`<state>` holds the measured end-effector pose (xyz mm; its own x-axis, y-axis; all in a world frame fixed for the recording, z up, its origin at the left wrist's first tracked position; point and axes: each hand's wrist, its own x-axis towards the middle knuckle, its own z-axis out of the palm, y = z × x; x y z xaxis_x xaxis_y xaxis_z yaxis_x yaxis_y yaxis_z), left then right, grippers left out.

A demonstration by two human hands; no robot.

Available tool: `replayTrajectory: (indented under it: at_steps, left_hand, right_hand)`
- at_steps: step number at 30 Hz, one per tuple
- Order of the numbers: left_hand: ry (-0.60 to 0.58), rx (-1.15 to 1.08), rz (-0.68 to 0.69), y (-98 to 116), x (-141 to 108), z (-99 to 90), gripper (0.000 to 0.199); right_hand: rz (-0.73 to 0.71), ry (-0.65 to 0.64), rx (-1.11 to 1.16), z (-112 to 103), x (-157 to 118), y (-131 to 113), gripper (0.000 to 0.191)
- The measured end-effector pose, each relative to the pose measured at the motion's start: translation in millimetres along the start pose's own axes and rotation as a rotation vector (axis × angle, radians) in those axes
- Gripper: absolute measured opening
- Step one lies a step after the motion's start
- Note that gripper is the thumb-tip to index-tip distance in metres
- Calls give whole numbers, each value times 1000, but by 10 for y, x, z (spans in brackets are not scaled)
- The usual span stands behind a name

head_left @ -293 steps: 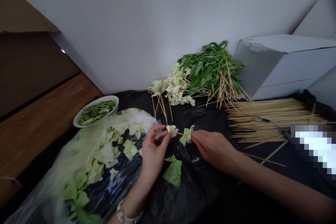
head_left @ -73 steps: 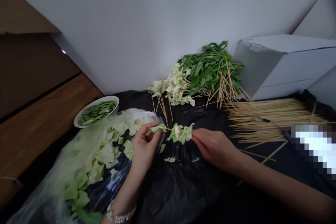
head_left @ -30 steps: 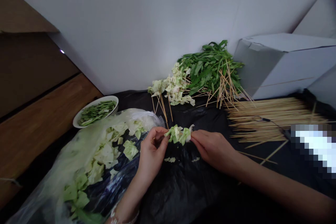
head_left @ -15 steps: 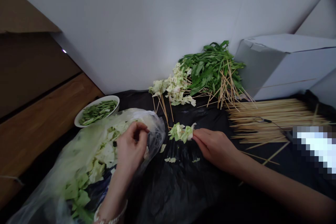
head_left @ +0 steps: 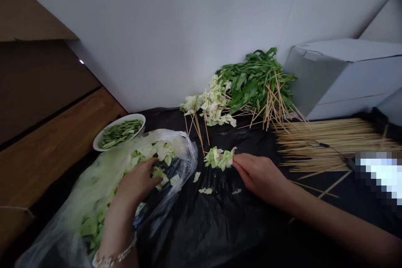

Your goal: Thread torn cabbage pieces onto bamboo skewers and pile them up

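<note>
My right hand (head_left: 256,171) pinches a wooden skewer close to several pale green cabbage pieces (head_left: 218,158) threaded on it. Most of that skewer is hidden by the fingers and the cabbage. My left hand (head_left: 138,184), with a beaded bracelet at the wrist, reaches into a clear plastic bag (head_left: 186,150) of torn cabbage leaves. Its thumb and fingers are apart, beside a loose cabbage piece (head_left: 160,177); whether they touch it I cannot tell.
Behind lie finished cabbage skewers (head_left: 213,104) and leafy green skewers (head_left: 248,81) against the wall. Bare skewers (head_left: 323,142) are piled at right, before a white box (head_left: 345,75). A white bowl (head_left: 143,127) of cut green vegetables stands left. Cabbage scraps (head_left: 205,191) dot the black plastic sheet (head_left: 201,230).
My left hand has moved down and left into the bag, its curled fingers now spread. The right hand keeps holding the cabbage skewer in nearly the same place. The view has shifted slightly.
</note>
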<state>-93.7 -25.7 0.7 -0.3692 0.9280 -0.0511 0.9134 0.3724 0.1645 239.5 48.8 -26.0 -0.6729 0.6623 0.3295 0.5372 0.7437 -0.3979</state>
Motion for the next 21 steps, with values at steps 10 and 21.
replayTrajectory:
  at_steps: [10,21]
  left_hand:
    - [100,-53,23,58,25,-50,52]
    - [384,-603,-11,340,-37,-130,22]
  right_hand:
    - [4,-10,2,4,3,-6,32]
    - [-5,10,14,-3,6,-13,32]
